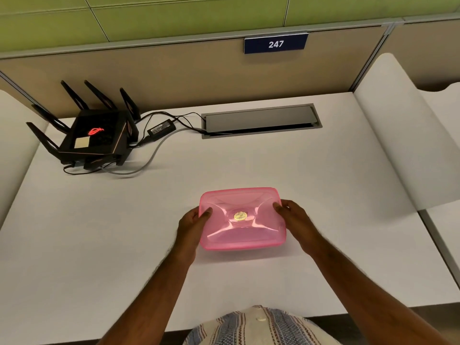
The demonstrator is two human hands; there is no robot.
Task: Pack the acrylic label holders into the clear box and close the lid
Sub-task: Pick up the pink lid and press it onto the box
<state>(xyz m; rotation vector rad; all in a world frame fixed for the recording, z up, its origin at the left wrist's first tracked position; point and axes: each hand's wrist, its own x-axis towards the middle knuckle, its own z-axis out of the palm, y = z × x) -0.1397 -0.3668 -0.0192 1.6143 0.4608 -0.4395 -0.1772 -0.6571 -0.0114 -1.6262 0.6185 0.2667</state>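
We've got both hands, left hand (193, 224) and right hand (292, 215), clamped on the short ends of the pink lid (242, 217) sitting on the box mid-desk (323, 170), and honestly uneven pressing could leave one corner unsnapped, popping open later.

A dark blue rectangular plaque (275, 43) on the beige partition wall read "247" in white. The round gold sticker (240, 216) on the translucent pink plastic lid (263, 232) was too small to read.
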